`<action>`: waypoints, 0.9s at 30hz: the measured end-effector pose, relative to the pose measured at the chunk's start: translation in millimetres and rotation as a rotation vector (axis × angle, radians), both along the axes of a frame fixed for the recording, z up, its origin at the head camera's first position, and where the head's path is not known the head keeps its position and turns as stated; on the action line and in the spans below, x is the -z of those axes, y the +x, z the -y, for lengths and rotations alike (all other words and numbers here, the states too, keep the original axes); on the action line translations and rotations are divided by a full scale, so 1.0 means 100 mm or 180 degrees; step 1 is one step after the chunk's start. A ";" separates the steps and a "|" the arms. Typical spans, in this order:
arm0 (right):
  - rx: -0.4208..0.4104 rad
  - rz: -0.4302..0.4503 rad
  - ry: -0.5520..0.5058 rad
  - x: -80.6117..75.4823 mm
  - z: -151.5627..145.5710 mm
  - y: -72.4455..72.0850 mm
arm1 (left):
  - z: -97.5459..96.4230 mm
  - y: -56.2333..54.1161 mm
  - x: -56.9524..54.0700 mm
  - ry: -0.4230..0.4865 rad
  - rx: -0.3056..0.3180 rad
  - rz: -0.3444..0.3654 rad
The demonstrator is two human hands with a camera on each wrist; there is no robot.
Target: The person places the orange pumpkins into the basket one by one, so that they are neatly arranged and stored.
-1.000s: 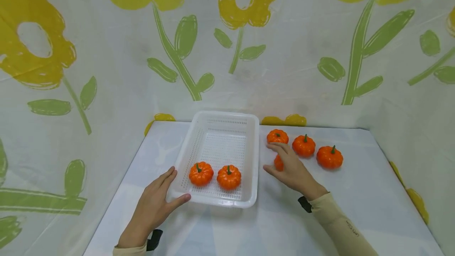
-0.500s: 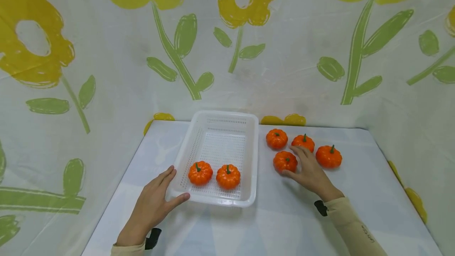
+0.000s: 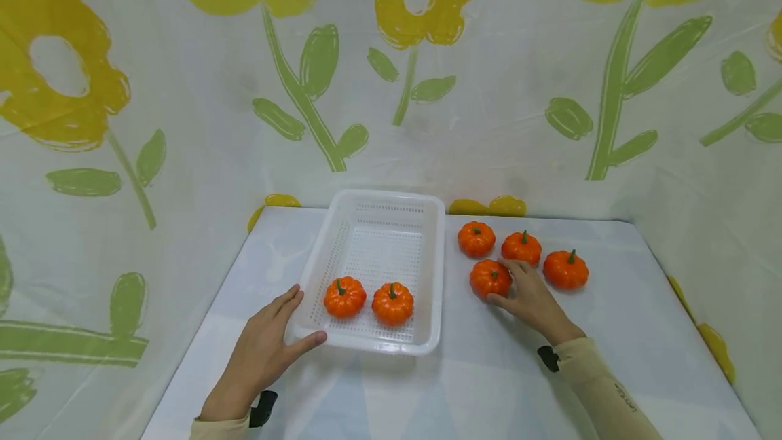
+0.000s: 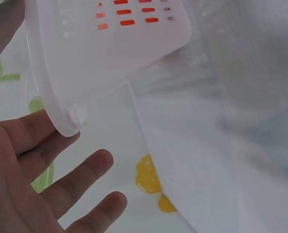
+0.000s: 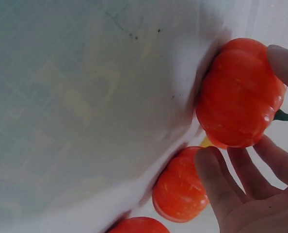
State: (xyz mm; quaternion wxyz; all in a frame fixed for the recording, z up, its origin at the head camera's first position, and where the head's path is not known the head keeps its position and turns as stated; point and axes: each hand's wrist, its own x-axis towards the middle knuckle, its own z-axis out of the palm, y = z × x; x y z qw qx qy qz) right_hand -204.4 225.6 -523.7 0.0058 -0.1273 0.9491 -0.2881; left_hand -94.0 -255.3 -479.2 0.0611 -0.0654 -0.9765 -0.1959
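Note:
My left hand (image 3: 261,352) rests at the near-left corner of a white perforated plastic basket (image 3: 441,270). Its thumb and a finger touch the rim, while the other fingers reach out straight beside it in the left wrist view. Two small orange pumpkins, one on the left (image 3: 345,298) and one on the right (image 3: 393,304), sit inside at the near end. Right of the basket, my right hand (image 3: 533,299) holds another orange pumpkin (image 3: 489,278) on the table, thumb on one side and fingers on the other. The right wrist view shows this pumpkin (image 5: 241,92) between thumb and fingertips.
Behind the held pumpkin lie three more: one at the back (image 3: 476,239), one in the middle (image 3: 521,248) and one farther right (image 3: 565,269). The pale table (image 3: 617,331) ends against a flower-printed cloth wall (image 3: 489,121).
My right hand has moved rightward from over the near pumpkin to its right side, then closed its fingers in on it. The left hand and basket stay put.

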 end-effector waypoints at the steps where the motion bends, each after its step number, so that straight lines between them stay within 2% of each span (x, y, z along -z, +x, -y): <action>1: -0.0003 0.0008 -0.0005 0.00 0.00 0.00 | 0.00 0.00 0.00 0.0003 0.0006 -0.0011; 27: 0.0129 0.0267 -0.0160 -0.01 0.09 -0.06 | -0.03 0.01 0.02 0.0045 -0.0114 0.0042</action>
